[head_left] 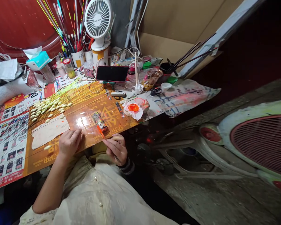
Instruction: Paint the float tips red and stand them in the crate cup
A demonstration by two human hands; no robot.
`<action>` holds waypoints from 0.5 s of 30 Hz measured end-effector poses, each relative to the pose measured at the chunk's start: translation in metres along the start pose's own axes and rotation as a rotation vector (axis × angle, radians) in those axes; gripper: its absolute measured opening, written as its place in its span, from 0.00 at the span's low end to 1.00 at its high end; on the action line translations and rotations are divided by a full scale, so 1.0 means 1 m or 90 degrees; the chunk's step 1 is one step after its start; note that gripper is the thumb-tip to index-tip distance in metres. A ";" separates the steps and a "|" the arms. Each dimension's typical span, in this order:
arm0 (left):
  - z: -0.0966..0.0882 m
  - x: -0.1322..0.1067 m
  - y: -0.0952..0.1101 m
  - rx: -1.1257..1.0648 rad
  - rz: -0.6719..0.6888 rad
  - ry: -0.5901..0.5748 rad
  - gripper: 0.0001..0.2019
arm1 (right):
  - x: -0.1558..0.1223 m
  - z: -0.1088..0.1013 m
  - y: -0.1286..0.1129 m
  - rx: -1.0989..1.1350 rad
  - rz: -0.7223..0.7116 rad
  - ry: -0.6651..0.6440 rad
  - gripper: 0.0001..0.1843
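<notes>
views: 1 | worn on head | faces forward, down | close above left hand point(69, 143), right hand point(116, 149), work table point(44, 164)

Left hand point(69, 143) resting, right hand point(116, 149) pinching

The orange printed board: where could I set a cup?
The orange printed board is bare right of the patterned packet, by its front edge. The blue-and-red stained cloth lies flat further right. Around the red-edged black phone is crowded.

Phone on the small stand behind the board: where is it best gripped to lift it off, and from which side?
Probably by its two short ends, coming from above: the phone lies sideways and tilted, screen facing the person, with its lower long edge resting on the stand.
</notes>
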State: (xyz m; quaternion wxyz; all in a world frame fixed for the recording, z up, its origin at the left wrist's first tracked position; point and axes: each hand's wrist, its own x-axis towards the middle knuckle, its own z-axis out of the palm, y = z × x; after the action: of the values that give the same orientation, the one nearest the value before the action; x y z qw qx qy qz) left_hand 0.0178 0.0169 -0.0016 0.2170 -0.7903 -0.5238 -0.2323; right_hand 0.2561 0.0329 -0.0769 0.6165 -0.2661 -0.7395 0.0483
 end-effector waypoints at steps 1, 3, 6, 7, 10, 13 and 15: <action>0.000 0.000 0.000 -0.001 -0.003 -0.002 0.07 | -0.002 0.002 0.000 -0.003 0.006 -0.004 0.28; 0.000 -0.001 0.000 -0.001 -0.007 -0.005 0.06 | -0.005 0.005 0.000 -0.010 0.021 -0.011 0.28; 0.000 -0.001 0.001 -0.003 -0.006 -0.003 0.06 | -0.009 0.008 0.001 -0.030 0.040 -0.025 0.29; 0.000 -0.001 0.001 -0.005 -0.005 0.000 0.06 | -0.010 0.009 0.001 -0.036 0.045 -0.027 0.29; 0.000 0.000 0.002 -0.007 -0.002 0.006 0.06 | -0.011 0.010 0.001 -0.046 0.053 -0.032 0.30; 0.000 -0.001 0.001 -0.002 -0.003 0.008 0.06 | -0.010 0.010 -0.001 -0.050 0.055 -0.037 0.32; 0.000 -0.001 0.001 -0.002 -0.005 0.008 0.06 | -0.010 0.009 -0.001 -0.050 0.058 -0.043 0.31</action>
State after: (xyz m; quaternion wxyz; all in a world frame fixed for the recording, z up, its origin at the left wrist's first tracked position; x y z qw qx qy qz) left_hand 0.0183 0.0158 -0.0029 0.2179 -0.7873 -0.5251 -0.2387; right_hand 0.2477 0.0297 -0.0873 0.5775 -0.3215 -0.7483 0.0559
